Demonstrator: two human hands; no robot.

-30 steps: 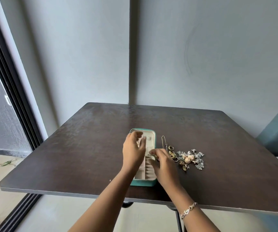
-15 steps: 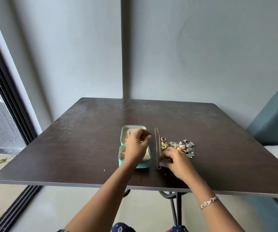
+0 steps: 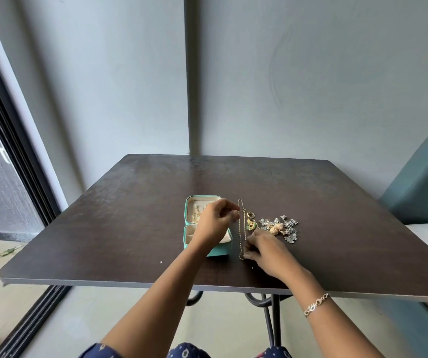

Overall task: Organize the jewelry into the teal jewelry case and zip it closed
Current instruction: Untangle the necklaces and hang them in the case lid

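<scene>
Left hand (image 3: pixel 214 224) hides teal case (image 3: pixel 220 250) middle, grip unclear; right hand (image 3: pixel 268 251) grip pinches gold chain (image 3: pixel 241 228) near end.

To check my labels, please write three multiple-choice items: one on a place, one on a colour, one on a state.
1. Where does the gold chain lie? A. on the table, between jewelry case and loose jewelry; B. inside the case; C. on the floor.
2. The case's outside colour? A. red; B. black; C. teal.
3. The case is: A. zipped shut; B. open; C. upside down.
Answers: 1 A, it lies straight beside the case; 2 C, teal walls show; 3 B, cream compartments show.
</scene>
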